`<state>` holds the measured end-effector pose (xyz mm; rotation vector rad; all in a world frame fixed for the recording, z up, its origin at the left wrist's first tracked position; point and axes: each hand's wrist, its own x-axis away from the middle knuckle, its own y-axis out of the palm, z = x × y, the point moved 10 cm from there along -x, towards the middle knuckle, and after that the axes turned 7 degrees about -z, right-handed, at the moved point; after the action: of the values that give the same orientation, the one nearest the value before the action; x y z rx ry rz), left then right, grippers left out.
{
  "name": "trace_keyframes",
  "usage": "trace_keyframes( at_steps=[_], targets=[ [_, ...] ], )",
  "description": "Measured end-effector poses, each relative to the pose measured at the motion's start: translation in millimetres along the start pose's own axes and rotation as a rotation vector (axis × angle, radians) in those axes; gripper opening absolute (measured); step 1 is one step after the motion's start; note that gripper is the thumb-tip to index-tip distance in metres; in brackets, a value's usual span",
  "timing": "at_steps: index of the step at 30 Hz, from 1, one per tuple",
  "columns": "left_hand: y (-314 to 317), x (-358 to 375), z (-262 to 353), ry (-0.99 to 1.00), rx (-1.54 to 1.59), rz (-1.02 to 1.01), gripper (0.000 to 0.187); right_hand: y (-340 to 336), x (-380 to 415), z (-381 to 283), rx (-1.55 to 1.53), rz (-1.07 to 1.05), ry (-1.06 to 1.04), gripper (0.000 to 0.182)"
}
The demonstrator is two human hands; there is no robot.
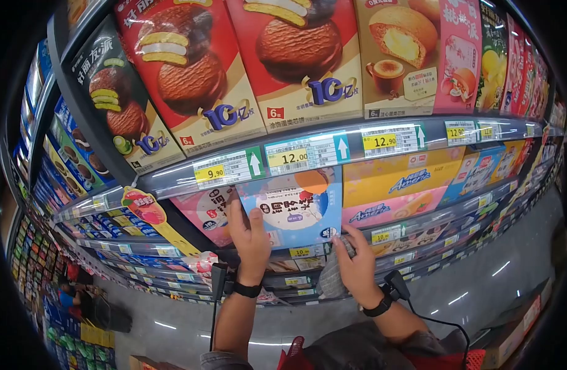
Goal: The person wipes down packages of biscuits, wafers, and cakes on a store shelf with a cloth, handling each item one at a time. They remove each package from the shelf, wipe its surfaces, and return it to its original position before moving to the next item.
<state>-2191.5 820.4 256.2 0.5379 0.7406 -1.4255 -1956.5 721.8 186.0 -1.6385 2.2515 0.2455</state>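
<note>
A light-blue snack box (289,213) with an orange and white picture stands on the shelf below the price rail. My left hand (249,240) grips its left edge, thumb on the front and fingers stretched up along the side. Beside those fingers is a pink box (203,213), partly covered by my hand. At the blue box's lower right corner is my right hand (357,265), thumb and forefinger close to the corner. A grey cloth (331,277) hangs from this hand, bunched in its palm; the other fingers are hidden behind it.
Large red pie boxes (296,61) fill the shelf above, over a rail of price labels (296,154). Yellow and pink wafer boxes (401,179) stand to the right. A hanging shelf tag (144,206) juts out at left. Grey floor (475,296) lies below; a person (70,299) is far left.
</note>
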Motion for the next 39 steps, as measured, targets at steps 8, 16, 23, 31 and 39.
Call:
trace_keyframes(
  at_steps=[8, 16, 23, 31, 39],
  targets=[
    [13, 35, -12, -0.203, 0.005, -0.082, 0.060, -2, -7, 42, -0.059, 0.058, 0.025, 0.013],
    [10, 59, 16, 0.059, -0.796, -0.258, 0.079, -6, -7, 35, 0.152, 0.096, -0.064, 0.010],
    [12, 50, -12, -0.218, -0.628, -0.266, 0.067, -4, -7, 26, 0.236, 0.131, -0.074, 0.014],
    [-22, 37, 51, 0.182, -0.711, 0.013, 0.051, -3, 0, 32, 0.213, 0.072, -0.052, 0.012],
    [-32, -25, 85, 0.355, -0.977, 0.019, 0.040, 22, 18, 21, 0.248, -0.099, -0.084, 0.012]
  ],
)
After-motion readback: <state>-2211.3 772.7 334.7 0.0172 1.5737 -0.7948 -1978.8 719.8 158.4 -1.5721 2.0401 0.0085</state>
